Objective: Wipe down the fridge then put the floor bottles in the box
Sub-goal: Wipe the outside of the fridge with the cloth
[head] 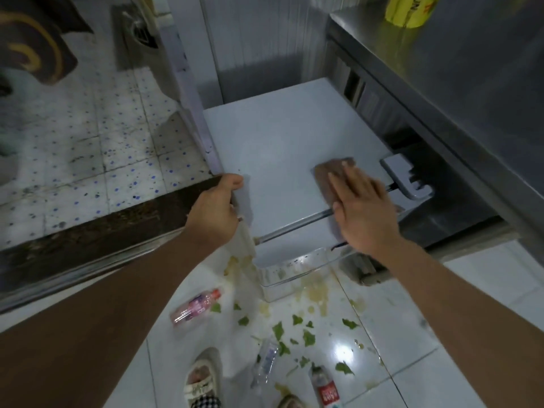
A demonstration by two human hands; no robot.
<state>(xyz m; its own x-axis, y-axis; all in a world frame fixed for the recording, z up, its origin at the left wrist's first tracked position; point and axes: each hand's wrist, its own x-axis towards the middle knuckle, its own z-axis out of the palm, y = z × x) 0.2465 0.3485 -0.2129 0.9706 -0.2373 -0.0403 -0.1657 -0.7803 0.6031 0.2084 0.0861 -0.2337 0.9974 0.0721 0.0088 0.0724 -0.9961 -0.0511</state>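
A small white fridge (282, 142) stands below me, seen from above. My right hand (363, 207) lies flat with straight fingers on a brown cloth (329, 172), pressing it onto the fridge top near its front right edge. My left hand (216, 209) grips the front left corner of the fridge, thumb on top. On the white floor tiles lie three plastic bottles: a pink-labelled one (195, 307), a clear one (266, 362), and a red-labelled one (325, 388). No box is in view.
Green leaf scraps (306, 337) and yellowish spills (315, 293) litter the floor in front of the fridge. A steel counter (459, 83) with a yellow pack (410, 10) runs along the right. My sandalled foot (201, 378) stands near the bottles. A dark step (97, 228) borders the speckled floor at left.
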